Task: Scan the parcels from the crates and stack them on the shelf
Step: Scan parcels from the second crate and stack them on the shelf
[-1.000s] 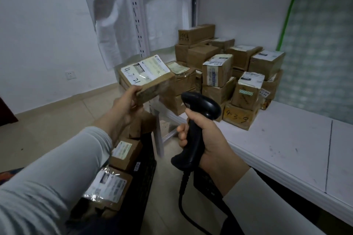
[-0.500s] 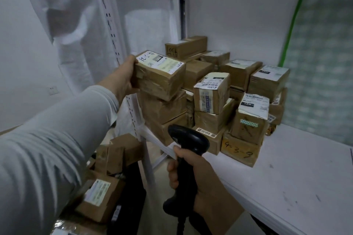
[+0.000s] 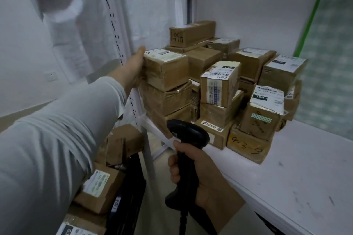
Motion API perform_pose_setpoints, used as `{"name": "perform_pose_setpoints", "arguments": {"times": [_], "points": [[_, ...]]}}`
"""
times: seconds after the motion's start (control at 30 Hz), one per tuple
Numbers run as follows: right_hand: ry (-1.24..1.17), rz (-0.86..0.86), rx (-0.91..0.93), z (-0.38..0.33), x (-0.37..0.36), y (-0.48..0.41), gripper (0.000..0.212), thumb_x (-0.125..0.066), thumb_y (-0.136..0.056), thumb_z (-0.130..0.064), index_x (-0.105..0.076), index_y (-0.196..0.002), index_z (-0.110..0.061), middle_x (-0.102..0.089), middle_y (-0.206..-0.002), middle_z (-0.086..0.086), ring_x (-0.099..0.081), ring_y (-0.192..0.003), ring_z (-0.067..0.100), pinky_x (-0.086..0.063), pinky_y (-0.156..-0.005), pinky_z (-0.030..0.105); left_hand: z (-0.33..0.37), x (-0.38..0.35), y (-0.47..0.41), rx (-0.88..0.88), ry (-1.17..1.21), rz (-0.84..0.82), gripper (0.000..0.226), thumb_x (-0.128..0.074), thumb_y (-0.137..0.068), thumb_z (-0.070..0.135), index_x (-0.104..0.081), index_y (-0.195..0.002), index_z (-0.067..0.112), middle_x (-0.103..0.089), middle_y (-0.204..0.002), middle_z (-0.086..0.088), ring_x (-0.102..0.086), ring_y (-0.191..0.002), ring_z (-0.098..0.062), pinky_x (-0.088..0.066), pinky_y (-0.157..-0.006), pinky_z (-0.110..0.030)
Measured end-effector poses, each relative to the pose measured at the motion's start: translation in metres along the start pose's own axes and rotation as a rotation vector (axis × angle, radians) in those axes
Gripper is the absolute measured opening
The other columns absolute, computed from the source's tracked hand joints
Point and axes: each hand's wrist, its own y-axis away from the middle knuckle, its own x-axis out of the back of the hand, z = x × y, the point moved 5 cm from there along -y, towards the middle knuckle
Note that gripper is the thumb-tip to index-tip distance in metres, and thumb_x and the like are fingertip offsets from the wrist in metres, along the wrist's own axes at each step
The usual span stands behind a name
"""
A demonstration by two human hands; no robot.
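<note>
Shelf [image 3: 298,181], cut off at 4 o'clock, bears stacked parcels [image 3: 219,86]. Sleeve [image 3: 57,149] hides much of the crate [image 3: 131,192] at 7 o'clock. Left hand [image 3: 133,68] grips the parcel [image 3: 168,72] atop the stack at 10 o'clock, fingers hidden behind it. Right hand [image 3: 193,173] fingers clamp the scanner [image 3: 186,139], centre.

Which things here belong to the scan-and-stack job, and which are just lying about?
Job: held parcel, left hand, scanner, right hand, stacked parcels, shelf, crate parcels, black crate.
Lying about: wall socket, plastic sheet, green strip.

Left hand [image 3: 133,68] holds parcel [image 3: 166,70] on stack [image 3: 166,99]; right hand [image 3: 193,173] grips scanner [image 3: 188,135].
</note>
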Motion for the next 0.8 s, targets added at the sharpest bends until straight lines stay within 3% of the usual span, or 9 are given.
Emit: {"name": "perform_pose_setpoints", "arguments": {"times": [0.07, 0.17, 0.27, 0.4, 0.5, 0.57, 0.67, 0.73, 0.8], "points": [[0.020, 0.002, -0.002, 0.004, -0.005, 0.004, 0.021, -0.069, -0.066, -0.022, -0.070, -0.048, -0.010, -0.060, -0.058, 0.009, -0.051, -0.044, 0.015, -0.041, -0.043, 0.023, -0.005, 0.000, 0.014, 0.008, -0.043, -0.019, 0.046, -0.033, -0.098, 0.056, -0.050, -0.120, 0.021, -0.053, -0.097, 0.011, -0.053, -0.085, -0.010, -0.043, -0.079, -0.028], [0.006, 0.005, -0.018, 0.011, -0.011, 0.009, 0.016, -0.070, -0.066, -0.020, -0.070, -0.055, -0.008, -0.060, -0.059, 0.010, -0.051, -0.043, 0.016, -0.041, -0.042, 0.022, -0.014, 0.001, 0.016, 0.067, -0.066, -0.051, 0.059, -0.050, -0.088, 0.062, -0.046, -0.131, 0.022, -0.054, -0.112, -0.002, -0.054, -0.106, -0.025, -0.045, -0.095, -0.039], [0.014, 0.016, -0.021, 0.017, -0.012, 0.012, 0.013, -0.070, -0.068, -0.018, -0.066, -0.064, -0.006, -0.060, -0.060, 0.011, -0.051, -0.044, 0.016, -0.042, -0.042, 0.022, -0.010, 0.001, 0.013, 0.022, -0.001, -0.066, 0.066, -0.064, -0.080, 0.058, -0.051, -0.128, 0.015, -0.062, -0.114, -0.006, -0.061, -0.104, -0.025, -0.053, -0.089, -0.039], [0.033, 0.035, -0.015, 0.020, -0.008, 0.017, 0.013, -0.070, -0.069, -0.018, -0.066, -0.067, -0.006, -0.061, -0.061, 0.011, -0.052, -0.044, 0.016, -0.043, -0.042, 0.022, -0.020, 0.002, -0.045, -0.014, -0.003, -0.027, 0.089, -0.069, -0.061, 0.062, -0.051, -0.133, 0.013, -0.063, -0.125, -0.010, -0.064, -0.104, -0.029, -0.052, -0.093, -0.044], [0.057, 0.049, -0.017, 0.021, -0.007, 0.017, 0.015, -0.069, -0.077, -0.015, -0.066, -0.066, -0.006, -0.061, -0.060, 0.011, -0.052, -0.044, 0.017, -0.042, -0.042, 0.022, -0.014, -0.003, -0.002, -0.024, 0.030, -0.046, 0.064, -0.056, -0.084, 0.057, -0.053, -0.130, 0.013, -0.061, -0.124, -0.014, -0.062, -0.106, -0.026, -0.052, -0.093, -0.035], [0.114, 0.063, -0.019, 0.022, -0.007, 0.014, 0.018, -0.067, -0.084, -0.013, -0.067, -0.068, -0.005, -0.060, -0.060, 0.012, -0.052, -0.044, 0.017, -0.042, -0.041, 0.023, -0.025, 0.007, 0.009, -0.029, 0.090, -0.046, 0.040, -0.045, -0.097, 0.049, -0.056, -0.120, 0.019, -0.062, -0.110, -0.003, -0.057, -0.096, -0.010, -0.054, -0.075, -0.021], [0.247, 0.074, -0.060, 0.032, -0.012, 0.007, 0.014, -0.067, -0.087, -0.012, -0.065, -0.076, -0.003, -0.060, -0.059, 0.012, -0.051, -0.042, 0.017, -0.041, -0.040, 0.022, -0.061, 0.047, 0.032, -0.007, 0.080, 0.072, 0.040, -0.041, -0.099, 0.046, -0.050, -0.126, 0.018, -0.057, -0.095, -0.002, -0.056, -0.082, -0.015, -0.050, -0.069, -0.024], [0.343, 0.069, -0.095, 0.044, -0.016, 0.002, 0.011, -0.068, -0.086, -0.011, -0.064, -0.080, -0.003, -0.060, -0.057, 0.011, -0.051, -0.042, 0.017, -0.041, -0.041, 0.023, -0.097, 0.080, 0.049, 0.005, 0.061, 0.173, 0.022, -0.043, -0.099, 0.031, -0.057, -0.099, 0.015, -0.043, -0.067, -0.007, -0.043, -0.057, -0.019, -0.036, -0.052, -0.026], [0.421, 0.059, -0.127, 0.059, -0.021, -0.003, 0.009, -0.069, -0.085, -0.009, -0.065, -0.079, -0.003, -0.061, -0.056, 0.011, -0.051, -0.043, 0.017, -0.041, -0.042, 0.023, -0.145, 0.117, 0.059, 0.008, -0.009, 0.277, 0.035, -0.042, -0.094, 0.011, -0.052, -0.061, 0.014, -0.035, -0.051, -0.006, -0.032, -0.051, -0.022, -0.024, -0.050, -0.027]]}}
